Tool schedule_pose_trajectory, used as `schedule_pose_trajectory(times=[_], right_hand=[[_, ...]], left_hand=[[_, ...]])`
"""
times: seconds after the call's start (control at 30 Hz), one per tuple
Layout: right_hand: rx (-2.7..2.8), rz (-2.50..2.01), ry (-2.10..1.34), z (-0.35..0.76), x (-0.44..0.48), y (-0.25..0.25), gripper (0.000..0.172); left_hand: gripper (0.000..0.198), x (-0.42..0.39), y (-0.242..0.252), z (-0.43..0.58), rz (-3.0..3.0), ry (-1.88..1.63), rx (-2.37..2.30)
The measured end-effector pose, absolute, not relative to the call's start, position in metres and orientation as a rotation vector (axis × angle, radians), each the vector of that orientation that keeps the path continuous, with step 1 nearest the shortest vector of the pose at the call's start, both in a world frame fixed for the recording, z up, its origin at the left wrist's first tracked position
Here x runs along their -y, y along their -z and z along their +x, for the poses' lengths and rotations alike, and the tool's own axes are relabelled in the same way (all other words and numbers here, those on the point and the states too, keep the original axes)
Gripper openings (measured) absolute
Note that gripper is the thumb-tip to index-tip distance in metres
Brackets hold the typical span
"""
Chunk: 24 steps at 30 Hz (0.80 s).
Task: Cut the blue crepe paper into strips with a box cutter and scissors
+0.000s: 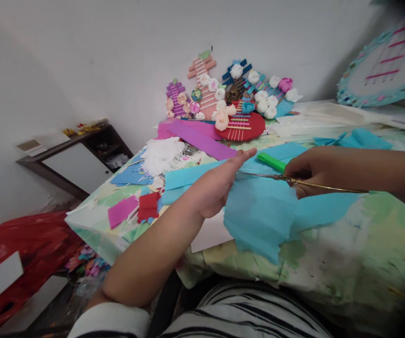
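Observation:
My left hand (220, 185) is closed on a light-blue sheet of crepe paper (260, 216), with one finger stretched out along the top; its other fingertips are hidden. The sheet hangs between my two hands, its lower edge uneven. My right hand (308, 171) grips a pair of scissors (329, 188) with gold-coloured handles. Their blades lie along the sheet's upper edge and point toward my left hand. A slim bright green plastic object (271, 162) shows just beyond the blades, beside my right fingers; whether they touch it I cannot tell. More blue paper (325, 209) lies beneath.
Decorated stick crafts with paper flowers (207, 94) lean against the wall. White shredded paper (163, 157), a purple strip (202, 141), a red piece (148, 206) and a pink piece (122, 211) lie on the patterned tablecloth (329, 253). A low cabinet (75, 164) stands left.

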State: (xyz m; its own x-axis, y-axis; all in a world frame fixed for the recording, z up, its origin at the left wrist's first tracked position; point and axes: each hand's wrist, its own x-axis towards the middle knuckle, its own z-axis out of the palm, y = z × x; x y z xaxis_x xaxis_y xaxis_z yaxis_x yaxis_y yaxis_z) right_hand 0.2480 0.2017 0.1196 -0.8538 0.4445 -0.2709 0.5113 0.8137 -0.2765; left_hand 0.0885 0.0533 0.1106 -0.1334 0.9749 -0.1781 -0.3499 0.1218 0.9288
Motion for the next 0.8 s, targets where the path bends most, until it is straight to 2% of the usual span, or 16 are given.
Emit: schedule_pose_trajectory(times=[0.2, 0.5, 0.63, 0.8], right_hand=[[-2.806, 0.739, 0.519, 0.250, -0.202, -0.120, 0.058], [-2.877, 0.735, 0.679, 0.254, -0.204, -0.115, 0.058], [-2.854, 0.766, 0.901, 0.256, -0.205, -0.115, 0.063], [-2.662, 0.767, 1.251, 0.260, -0.205, -0.114, 0.059]], left_hand=[[0.038, -0.053, -0.112, 0.090, 0.710, -1.373, -1.134], [0.015, -0.048, -0.108, 0.088, 0.772, -1.403, -1.152], [0.011, -0.047, -0.103, 0.091, 0.947, -1.577, -1.348], [0.015, -0.048, -0.099, 0.092, 1.151, -1.667, -1.425]])
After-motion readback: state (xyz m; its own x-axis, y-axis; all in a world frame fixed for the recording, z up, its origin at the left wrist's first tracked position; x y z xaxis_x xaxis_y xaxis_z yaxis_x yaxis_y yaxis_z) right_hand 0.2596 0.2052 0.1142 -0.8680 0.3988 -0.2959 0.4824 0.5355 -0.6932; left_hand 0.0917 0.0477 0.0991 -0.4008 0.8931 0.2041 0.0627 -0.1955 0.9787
